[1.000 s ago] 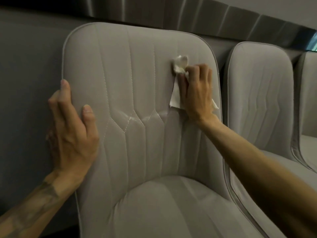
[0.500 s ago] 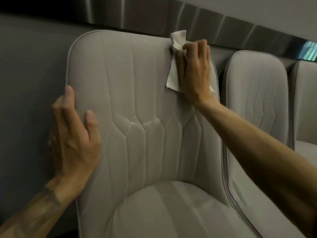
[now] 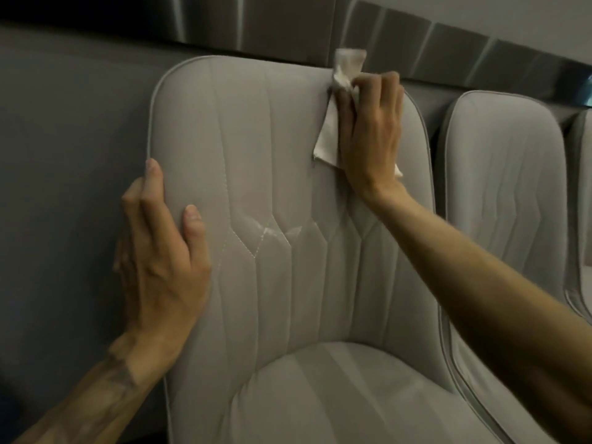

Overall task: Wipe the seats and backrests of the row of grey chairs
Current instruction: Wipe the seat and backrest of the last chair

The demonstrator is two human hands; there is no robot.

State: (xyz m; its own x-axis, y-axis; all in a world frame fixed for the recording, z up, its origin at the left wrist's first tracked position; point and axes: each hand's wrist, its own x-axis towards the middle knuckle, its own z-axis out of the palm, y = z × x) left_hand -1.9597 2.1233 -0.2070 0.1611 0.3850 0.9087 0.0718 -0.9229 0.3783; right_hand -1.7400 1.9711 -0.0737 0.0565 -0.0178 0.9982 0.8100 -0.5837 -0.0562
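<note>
In the head view, the backrest (image 3: 278,155) of the nearest chair (image 3: 288,315) fills the middle of the frame and is taken as the landmark. Its left edge is gripped by the left hand (image 3: 160,261): the thumb is laid on the front face, the index finger runs up along the piping, and the other fingers are curled behind the edge. Near the backrest's upper right corner a white cloth (image 3: 328,139) is held against the fabric by the right hand (image 3: 371,129). The fingers are curled at the top rim, where a bunched end of the cloth is pinched and sticks up above the rim, and a flat flap hangs down beside the palm. Below the backrest the chair's seat (image 3: 336,395) is seen. To the right of the backrest a second chair (image 3: 506,187) is set close beside it, and the edge of a third chair (image 3: 581,187) is cut by the frame. Behind and left of the backrest a grey wall panel (image 3: 64,123) is seen, topped by a metal strip (image 3: 288,24).
</note>
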